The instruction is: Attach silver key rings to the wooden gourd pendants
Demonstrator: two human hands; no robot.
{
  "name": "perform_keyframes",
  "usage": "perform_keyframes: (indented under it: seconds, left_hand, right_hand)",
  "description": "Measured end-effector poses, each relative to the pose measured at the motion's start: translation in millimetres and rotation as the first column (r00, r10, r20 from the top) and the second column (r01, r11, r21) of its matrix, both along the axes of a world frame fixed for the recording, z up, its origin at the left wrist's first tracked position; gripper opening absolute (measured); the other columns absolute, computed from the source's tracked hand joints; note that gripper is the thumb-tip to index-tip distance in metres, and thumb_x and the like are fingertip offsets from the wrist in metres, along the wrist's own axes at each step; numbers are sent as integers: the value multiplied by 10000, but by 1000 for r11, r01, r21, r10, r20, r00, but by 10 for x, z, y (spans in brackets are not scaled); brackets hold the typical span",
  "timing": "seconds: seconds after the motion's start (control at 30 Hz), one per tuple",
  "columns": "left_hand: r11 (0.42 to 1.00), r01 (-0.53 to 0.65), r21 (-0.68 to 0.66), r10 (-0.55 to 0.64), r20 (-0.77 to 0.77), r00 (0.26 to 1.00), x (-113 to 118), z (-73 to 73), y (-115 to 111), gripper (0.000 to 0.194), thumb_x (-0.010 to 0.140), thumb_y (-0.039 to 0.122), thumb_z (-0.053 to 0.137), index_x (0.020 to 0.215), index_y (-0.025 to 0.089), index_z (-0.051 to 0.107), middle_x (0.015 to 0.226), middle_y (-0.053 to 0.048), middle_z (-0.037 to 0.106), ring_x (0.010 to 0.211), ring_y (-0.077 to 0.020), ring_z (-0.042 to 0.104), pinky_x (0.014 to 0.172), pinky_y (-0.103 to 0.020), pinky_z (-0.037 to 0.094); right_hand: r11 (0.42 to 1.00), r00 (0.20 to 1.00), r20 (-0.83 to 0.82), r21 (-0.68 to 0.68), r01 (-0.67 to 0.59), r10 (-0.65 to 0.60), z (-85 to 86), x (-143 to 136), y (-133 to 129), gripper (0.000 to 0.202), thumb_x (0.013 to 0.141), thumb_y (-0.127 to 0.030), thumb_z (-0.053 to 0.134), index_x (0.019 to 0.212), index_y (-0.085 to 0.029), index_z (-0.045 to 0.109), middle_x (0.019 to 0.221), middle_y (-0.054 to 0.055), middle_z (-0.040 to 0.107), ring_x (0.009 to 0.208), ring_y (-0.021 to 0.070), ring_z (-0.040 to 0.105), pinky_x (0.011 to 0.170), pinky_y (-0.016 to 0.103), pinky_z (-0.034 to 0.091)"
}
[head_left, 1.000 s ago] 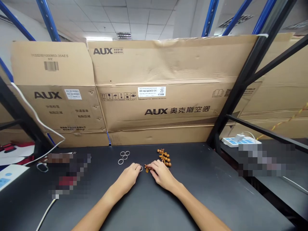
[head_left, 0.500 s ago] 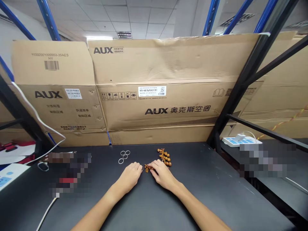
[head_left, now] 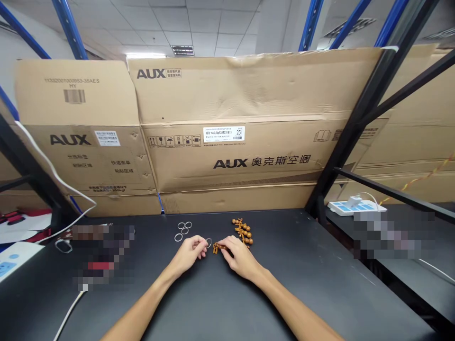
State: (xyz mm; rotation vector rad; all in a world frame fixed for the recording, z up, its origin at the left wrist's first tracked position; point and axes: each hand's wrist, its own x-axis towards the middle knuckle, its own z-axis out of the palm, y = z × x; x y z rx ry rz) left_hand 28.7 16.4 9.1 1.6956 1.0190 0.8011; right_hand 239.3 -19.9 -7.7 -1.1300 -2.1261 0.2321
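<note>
My left hand (head_left: 192,252) is closed in a pinch on a metal key ring (head_left: 209,243), which stands out from its fingertips. Just right of the ring, my right hand (head_left: 239,255) grips a brown gourd pendant; its looped cord (head_left: 215,248) sticks out to the left, and the fingers cover most of the body. Behind my right hand lie several brown gourd pendants (head_left: 245,234) with cords, in a slanting row. Several silver rings (head_left: 185,231) lie flat on the black table, beyond my left hand and to its left.
Cardboard panels (head_left: 227,170) wall off the back of the black table (head_left: 220,303). Black posts (head_left: 355,118) rise at the sides. A white cable (head_left: 69,312) and blurred items lie on the left. Power strips (head_left: 355,207) sit at both sides.
My left hand has turned and drawn slightly left, so the key ring in its fingers shows more plainly. My right hand stays almost still with the gourd pendant.
</note>
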Motion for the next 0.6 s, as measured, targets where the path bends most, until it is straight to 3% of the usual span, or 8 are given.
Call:
perform_keyframes:
  seconds: [0.27,0.6]
  left_hand:
    - [993,77,-92,-67,104,992,13,-56,-2,336,813,471,595,770,140,553,696,-33,640,585,-137,610,543,-247,461]
    - [995,56,-78,-51,61,997,22,-40,-18,199,777,328,600,726,147,534,676,-33,653,549,-126,614,542,-239,479]
  right_hand:
    - [1000,997,-66,-13,-28,27,5,-1,-11,197,930,-181,437,1048,-198,594,965,72,645,907,199,587,831,355,481]
    - [999,994,-106,-52,-2,-4,-51,-5,13,116,860,-123,483,910,-200,553,873,37,596,801,169,565,750,298,464]
